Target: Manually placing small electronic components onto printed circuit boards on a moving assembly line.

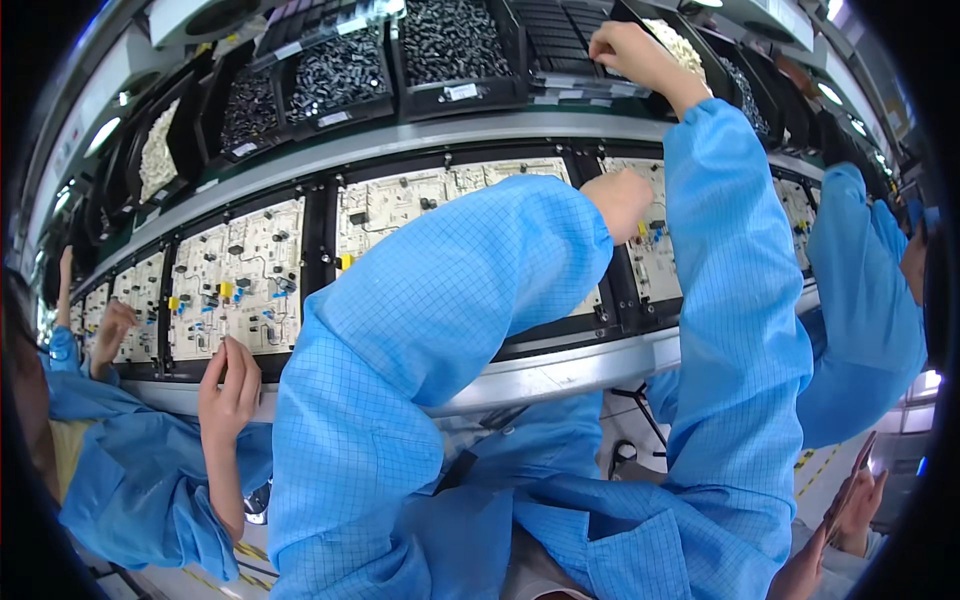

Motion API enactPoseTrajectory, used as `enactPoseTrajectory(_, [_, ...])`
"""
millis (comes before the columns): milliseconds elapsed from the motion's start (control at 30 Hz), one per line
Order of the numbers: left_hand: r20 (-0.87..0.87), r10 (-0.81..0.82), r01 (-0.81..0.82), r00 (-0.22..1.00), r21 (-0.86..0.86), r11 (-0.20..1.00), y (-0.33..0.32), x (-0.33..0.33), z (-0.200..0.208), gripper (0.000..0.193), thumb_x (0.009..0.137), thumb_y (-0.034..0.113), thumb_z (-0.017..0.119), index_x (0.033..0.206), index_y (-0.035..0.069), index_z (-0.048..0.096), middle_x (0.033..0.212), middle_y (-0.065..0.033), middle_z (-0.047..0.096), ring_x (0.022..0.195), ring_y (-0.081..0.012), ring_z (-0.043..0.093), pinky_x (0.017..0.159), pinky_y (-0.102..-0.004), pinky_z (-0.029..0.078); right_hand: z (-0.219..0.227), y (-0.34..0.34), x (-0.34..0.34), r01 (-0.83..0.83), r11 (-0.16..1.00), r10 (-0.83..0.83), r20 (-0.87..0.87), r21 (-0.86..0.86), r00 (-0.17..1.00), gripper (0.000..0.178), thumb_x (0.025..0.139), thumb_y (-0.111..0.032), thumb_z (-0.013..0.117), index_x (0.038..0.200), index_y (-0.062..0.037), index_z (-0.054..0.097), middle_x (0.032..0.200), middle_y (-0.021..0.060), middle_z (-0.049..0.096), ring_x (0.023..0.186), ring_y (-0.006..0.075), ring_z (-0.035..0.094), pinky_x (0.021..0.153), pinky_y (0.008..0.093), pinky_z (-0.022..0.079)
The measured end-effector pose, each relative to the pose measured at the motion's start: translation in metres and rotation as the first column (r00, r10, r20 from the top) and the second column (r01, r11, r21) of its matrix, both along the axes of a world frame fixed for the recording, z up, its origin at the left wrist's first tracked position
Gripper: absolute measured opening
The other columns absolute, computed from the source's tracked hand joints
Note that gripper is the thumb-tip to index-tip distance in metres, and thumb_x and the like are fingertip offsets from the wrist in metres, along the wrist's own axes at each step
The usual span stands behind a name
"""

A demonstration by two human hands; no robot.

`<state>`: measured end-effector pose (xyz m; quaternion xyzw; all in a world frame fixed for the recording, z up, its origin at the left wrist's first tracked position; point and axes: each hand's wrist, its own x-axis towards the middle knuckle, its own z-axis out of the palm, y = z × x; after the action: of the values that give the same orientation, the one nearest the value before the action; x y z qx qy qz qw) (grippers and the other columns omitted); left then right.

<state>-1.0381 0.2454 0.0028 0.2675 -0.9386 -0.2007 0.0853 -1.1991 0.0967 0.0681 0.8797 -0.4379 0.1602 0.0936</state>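
Note:
My left hand reaches across to the right, its fingers curled down over a pale circuit board in a black frame. The fingertips are mostly hidden, and I cannot make out whether they hold a part. My right hand is raised higher, at the bins behind the line. Its fingers bend together above a bin of black parts in rows; anything in the pinch is too small to see. Another populated circuit board lies partly under my left sleeve.
Bins of loose black parts and pale parts line the back. A metal rail runs along the front. At left, a co-worker's hand is near a circuit board. Another blue-sleeved person is at right.

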Motion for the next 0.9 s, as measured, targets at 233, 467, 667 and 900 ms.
enactPoseTrajectory(233, [-0.192, -0.121, 0.119, 0.974, -0.022, 0.993, -0.009, 0.003, -0.043, 0.031, 0.075, 0.018, 0.072, 0.101, 0.001, 0.068, 0.101, -0.0195, 0.066, 0.099, -0.034, 0.063, 0.088, -0.042, 0.051, 0.026, 0.001, 0.095, -0.082, 0.964, 0.109, 0.096, -0.251, 0.989, 0.018, 0.075, -0.005, 0.059, 0.093, -0.0028, 0.057, 0.082, 0.0136, 0.059, 0.076, 0.031, 0.059, 0.07, 0.04, 0.047])
enactPoseTrajectory(467, [-0.364, -0.179, 0.241, 0.914, 0.132, 0.962, -0.016, 0.043, -0.018, 0.038, 0.081, 0.024, 0.065, 0.115, 0.006, 0.063, 0.114, -0.0206, 0.062, 0.106, -0.0356, 0.06, 0.089, -0.0411, 0.049, -0.024, -0.034, 0.156, -0.08, 0.994, 0.055, -0.287, -0.075, 0.956, 0.017, 0.08, -0.005, 0.057, 0.094, -0.0053, 0.067, 0.097, 0.0137, 0.064, 0.096, 0.0311, 0.063, 0.084, 0.04, 0.051])
enactPoseTrajectory(667, [-0.234, 0.169, -0.203, 0.957, -0.13, 0.971, -0.106, 0.113, 0.056, 0.022, 0.083, 0.021, 0.061, 0.088, 0.0, 0.068, 0.081, -0.019, 0.067, 0.08, -0.0322, 0.066, 0.07, -0.0408, 0.053, -0.038, -0.071, 0.135, -0.104, 0.993, 0.11, -0.131, 0.055, 0.985, 0.014, 0.08, -0.007, 0.059, 0.091, -0.0039, 0.066, 0.094, 0.0157, 0.065, 0.093, 0.0326, 0.063, 0.082, 0.0405, 0.051])
enactPoseTrajectory(900, [-0.455, 0.474, -0.645, 0.754, -0.648, 0.406, -0.229, 0.222, 0.09, 0.028, 0.089, 0.024, 0.062, 0.085, -0.003, 0.067, 0.075, -0.011, 0.068, 0.069, -0.0165, 0.063, 0.062, -0.0293, 0.05, -0.029, -0.052, 0.131, -0.167, 0.965, 0.115, -0.249, -0.202, 0.962, 0.012, 0.081, -0.011, 0.062, 0.087, -0.0009, 0.064, 0.09, 0.0179, 0.062, 0.091, 0.0344, 0.06, 0.083, 0.041, 0.049])
